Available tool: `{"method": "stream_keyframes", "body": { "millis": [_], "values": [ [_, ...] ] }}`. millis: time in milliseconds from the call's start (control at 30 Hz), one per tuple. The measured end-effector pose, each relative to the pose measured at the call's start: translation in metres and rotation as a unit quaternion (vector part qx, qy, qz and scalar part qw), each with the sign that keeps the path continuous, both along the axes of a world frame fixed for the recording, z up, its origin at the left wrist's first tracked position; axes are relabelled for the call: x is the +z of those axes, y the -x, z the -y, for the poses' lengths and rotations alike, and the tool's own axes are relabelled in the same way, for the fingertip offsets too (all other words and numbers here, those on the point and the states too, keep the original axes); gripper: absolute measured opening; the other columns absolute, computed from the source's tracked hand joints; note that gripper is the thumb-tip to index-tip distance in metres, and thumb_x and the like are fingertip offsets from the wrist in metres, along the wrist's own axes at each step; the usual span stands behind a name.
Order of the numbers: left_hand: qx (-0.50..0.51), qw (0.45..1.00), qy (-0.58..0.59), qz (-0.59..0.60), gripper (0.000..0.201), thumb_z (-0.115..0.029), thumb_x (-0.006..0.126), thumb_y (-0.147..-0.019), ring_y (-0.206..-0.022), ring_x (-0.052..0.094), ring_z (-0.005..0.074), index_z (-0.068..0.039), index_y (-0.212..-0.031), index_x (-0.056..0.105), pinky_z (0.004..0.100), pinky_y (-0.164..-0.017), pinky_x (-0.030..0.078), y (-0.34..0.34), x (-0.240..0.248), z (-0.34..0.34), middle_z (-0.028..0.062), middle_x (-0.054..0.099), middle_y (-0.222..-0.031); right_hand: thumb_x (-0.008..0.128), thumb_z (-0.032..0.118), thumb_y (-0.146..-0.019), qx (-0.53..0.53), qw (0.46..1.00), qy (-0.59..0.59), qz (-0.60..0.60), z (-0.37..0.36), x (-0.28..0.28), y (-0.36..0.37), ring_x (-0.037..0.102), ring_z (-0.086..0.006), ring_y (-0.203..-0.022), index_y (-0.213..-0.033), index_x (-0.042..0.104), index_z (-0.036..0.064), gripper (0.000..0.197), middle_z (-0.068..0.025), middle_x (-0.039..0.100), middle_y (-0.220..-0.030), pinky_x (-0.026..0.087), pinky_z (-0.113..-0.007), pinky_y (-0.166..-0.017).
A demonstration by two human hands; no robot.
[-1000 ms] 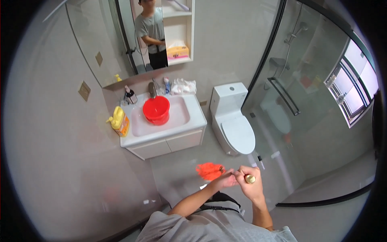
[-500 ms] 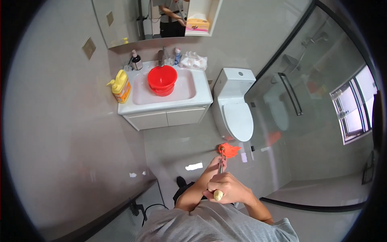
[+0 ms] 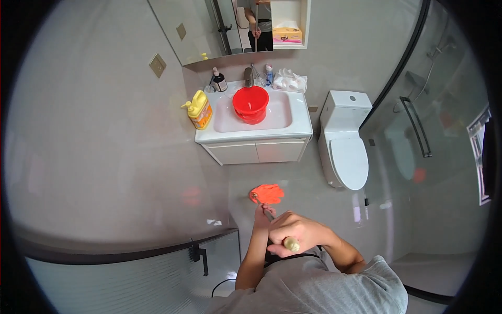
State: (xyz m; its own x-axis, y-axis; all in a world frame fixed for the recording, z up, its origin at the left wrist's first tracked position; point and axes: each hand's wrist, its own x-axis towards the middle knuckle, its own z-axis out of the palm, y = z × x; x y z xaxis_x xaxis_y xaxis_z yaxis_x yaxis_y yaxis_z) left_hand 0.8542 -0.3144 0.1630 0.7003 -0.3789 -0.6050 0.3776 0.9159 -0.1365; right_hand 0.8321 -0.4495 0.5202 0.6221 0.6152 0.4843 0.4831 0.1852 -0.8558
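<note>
A mop with an orange head (image 3: 267, 193) rests on the floor in front of the sink cabinet. Its handle (image 3: 269, 215) rises toward me, ending in a pale rounded tip. Near that upper end my right hand (image 3: 295, 231) is closed around the handle, fingers wrapped. Lower down, my left hand (image 3: 265, 209) is also closed on it; part of this hand is hidden. The stretch of handle between my hands is partly covered by the right hand.
Ahead is a white sink cabinet (image 3: 301, 128) with a red bucket (image 3: 251, 107) in its basin and a yellow pump bottle (image 3: 198, 111) beside it. A white toilet (image 3: 349, 162) stands to the right, before a glass shower panel (image 3: 400, 125). A door (image 3: 157, 272) is at lower left.
The mop head has moved left across the floor, away from the toilet base to the front of the cabinet. My hands moved with it, still gripping. The view has shifted left.
</note>
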Motion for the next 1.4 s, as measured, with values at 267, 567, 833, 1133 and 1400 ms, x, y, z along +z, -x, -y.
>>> {"method": "stream_keyframes", "body": {
  "millis": [267,567,833,1133,1400],
  "values": [
    [-0.062,0.975,-0.200,-0.071,0.014,-0.010,0.042,-0.089,-0.055,0.053,0.0125,-0.010,-0.077,0.050,0.0264,-0.055,0.050,-0.017,-0.030,0.067,-0.0010,0.050,-0.063,0.059,-0.005,-0.083,-0.222,0.964,-0.028,-0.146,0.150,-0.052,0.055,0.043,-0.0214,-0.050,-0.058,0.037,0.0015,0.034,-0.0094,0.045,-0.055,0.037,-0.035,-0.051],
    [-0.302,0.890,-0.280,-0.192,0.018,-0.015,0.039,-0.090,-0.059,0.056,0.0188,-0.003,-0.089,0.052,0.0308,-0.055,0.052,0.028,-0.056,0.271,0.0081,0.058,-0.074,0.060,-0.002,-0.087,-0.503,0.831,-0.088,-0.223,0.303,-0.068,0.187,0.038,-0.0132,-0.052,-0.063,0.035,0.0014,0.035,-0.0054,0.046,-0.058,0.034,-0.031,-0.050],
    [-0.594,0.743,-0.288,-0.112,0.019,-0.017,0.038,-0.092,-0.065,0.059,0.0199,-0.002,-0.095,0.049,0.0304,-0.058,0.056,0.177,-0.051,0.413,0.0096,0.058,-0.079,0.057,-0.011,-0.079,-0.734,0.638,-0.102,-0.209,0.309,-0.035,0.340,0.042,-0.0152,-0.050,-0.058,0.033,0.0022,0.035,-0.0062,0.042,-0.055,0.037,-0.028,-0.049],
    [-0.659,0.745,-0.076,-0.070,0.002,-0.002,0.049,-0.094,-0.067,0.058,0.0133,-0.001,-0.096,0.049,0.0244,-0.056,0.053,0.219,-0.002,0.463,0.0073,0.057,-0.084,0.072,0.004,-0.068,-0.718,0.681,0.134,-0.056,0.260,-0.027,0.305,0.052,-0.0268,-0.059,-0.064,0.053,0.0076,0.020,-0.0048,0.051,-0.062,0.043,-0.037,-0.057],
    [-0.611,0.780,0.055,-0.122,0.012,-0.006,0.052,-0.093,-0.048,0.047,0.0048,-0.009,-0.081,0.049,0.0206,-0.046,0.041,0.148,-0.051,0.383,-0.0049,0.047,-0.058,0.075,0.013,-0.074,-0.487,0.835,0.250,-0.049,0.189,-0.048,0.170,0.050,-0.0190,-0.058,-0.061,0.050,0.0093,0.028,-0.0022,0.045,-0.061,0.043,-0.033,-0.058]
  ]
}}
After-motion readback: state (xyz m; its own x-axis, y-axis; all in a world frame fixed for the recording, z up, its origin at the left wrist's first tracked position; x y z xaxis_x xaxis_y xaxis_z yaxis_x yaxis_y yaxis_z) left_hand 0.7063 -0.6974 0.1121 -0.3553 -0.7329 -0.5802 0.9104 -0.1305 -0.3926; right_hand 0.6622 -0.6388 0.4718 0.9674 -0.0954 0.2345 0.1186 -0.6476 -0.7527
